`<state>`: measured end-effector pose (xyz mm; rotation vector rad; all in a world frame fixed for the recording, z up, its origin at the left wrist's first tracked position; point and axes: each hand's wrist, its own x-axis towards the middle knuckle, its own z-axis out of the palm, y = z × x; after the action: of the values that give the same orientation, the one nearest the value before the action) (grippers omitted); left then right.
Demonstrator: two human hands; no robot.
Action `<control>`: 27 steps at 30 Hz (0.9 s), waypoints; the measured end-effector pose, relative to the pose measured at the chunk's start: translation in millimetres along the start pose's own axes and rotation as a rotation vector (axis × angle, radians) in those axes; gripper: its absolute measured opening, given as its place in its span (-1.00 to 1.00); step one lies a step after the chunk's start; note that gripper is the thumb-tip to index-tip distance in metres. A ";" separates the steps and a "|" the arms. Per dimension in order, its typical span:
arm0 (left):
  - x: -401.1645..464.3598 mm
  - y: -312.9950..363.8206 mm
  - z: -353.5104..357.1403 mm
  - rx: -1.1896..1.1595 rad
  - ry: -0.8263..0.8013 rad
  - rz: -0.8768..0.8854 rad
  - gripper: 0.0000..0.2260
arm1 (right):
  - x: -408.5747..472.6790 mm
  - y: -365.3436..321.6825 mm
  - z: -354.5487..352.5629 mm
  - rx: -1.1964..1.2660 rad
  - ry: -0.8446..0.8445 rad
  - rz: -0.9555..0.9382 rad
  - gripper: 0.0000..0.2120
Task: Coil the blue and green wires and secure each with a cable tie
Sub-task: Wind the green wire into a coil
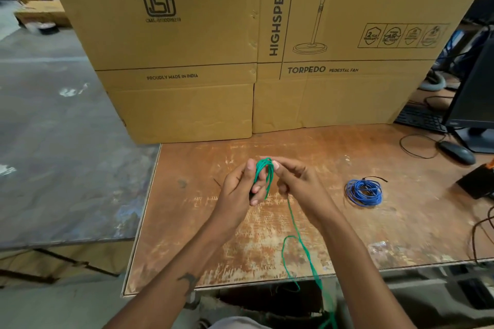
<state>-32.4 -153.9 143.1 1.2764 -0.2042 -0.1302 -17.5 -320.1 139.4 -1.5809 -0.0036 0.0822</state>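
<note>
Green wire [263,173]: partly looped around the left hand's fingers, above the counter's middle; its loose tail trails down over the near edge.
Left hand [238,189]: closed on the green loops.
Right hand [294,181]: pinching the green wire at the top of the loops.
Blue wire [364,192]: coiled, tied with a dark cable tie [374,178], lying on the counter [187,222], well right of the hands.

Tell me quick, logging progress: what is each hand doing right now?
Left hand: closed on the green wire loops.
Right hand: fingers pinching the same green wire at the top of the coil.
</note>
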 end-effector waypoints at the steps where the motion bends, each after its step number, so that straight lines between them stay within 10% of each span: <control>1: 2.2 3.0 1.6 -0.042 0.022 0.002 -0.64 | -3.2 7.5 4.3 0.012 0.016 -0.013 -0.78; 11: 31.9 26.5 8.4 -0.701 0.178 -0.078 -0.68 | -48.4 31.9 33.3 -0.562 -0.123 -0.063 -0.66; 20: 71.4 31.0 -7.7 -0.642 0.556 0.067 -0.69 | -77.6 18.0 36.5 -0.823 -0.232 -0.244 -0.64; 27: 58.4 6.0 -3.9 0.033 0.536 0.319 -0.76 | -63.2 6.1 32.7 -0.913 -0.119 -0.338 -0.40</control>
<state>25.3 -160.8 152.5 1.2514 0.0552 0.4868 -82.6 -291.0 136.1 -2.4576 -0.4557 -0.1100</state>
